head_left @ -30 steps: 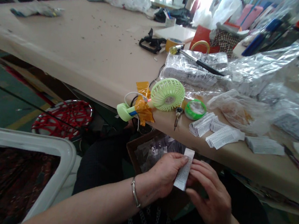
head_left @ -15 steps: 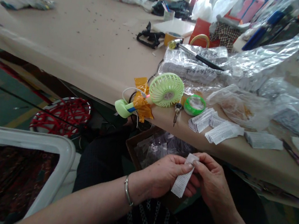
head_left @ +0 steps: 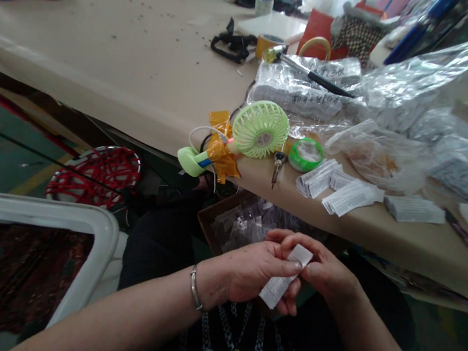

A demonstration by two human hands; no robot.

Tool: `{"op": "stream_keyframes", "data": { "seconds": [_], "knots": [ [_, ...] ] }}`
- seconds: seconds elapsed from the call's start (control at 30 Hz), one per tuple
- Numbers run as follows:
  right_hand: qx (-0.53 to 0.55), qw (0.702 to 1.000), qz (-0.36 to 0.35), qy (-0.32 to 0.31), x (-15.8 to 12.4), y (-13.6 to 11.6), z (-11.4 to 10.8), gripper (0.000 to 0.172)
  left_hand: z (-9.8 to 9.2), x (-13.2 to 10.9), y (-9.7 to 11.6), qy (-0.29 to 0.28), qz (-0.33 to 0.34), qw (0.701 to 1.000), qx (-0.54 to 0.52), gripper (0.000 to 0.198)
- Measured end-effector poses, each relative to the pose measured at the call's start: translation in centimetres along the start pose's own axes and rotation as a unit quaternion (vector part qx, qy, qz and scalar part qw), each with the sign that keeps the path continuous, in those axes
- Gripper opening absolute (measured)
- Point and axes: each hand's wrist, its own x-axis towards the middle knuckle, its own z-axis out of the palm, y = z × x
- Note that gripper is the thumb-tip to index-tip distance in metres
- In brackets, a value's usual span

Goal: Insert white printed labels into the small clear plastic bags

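Since the earlier frame my right hand [head_left: 331, 273] has reached its fingers further across. Beyond is the desk [head_left: 145, 64] — below its edge, an open box [head_left: 206, 225]. Just this side of that, my left hand [head_left: 247, 270] grips the paper strips [head_left: 273, 292]; whether the right pinches too, I can't tell. They look light, easily creased — best held mid-length.

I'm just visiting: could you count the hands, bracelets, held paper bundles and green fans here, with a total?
Hands: 2, the left hand and right hand
Bracelet: 1
Held paper bundle: 1
Green fan: 1
Total: 5
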Motion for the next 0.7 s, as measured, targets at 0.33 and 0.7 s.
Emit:
{"op": "stream_keyframes", "data": {
  "seconds": [0.33, 0.7],
  "knots": [
    [0.051, 0.998, 0.027, 0.037, 0.1, 0.4, 1.2, 0.032, 0.3, 0.2, -0.7, 0.044, 0.010, 0.999, 0.015, 0.028],
    [-0.512, 0.813, -0.184, 0.207, -1.0, -0.6, 1.9, 0.038, 0.3, 0.0, -0.2, 0.103, 0.061, 0.993, -0.010, 0.026]
  ]
}}
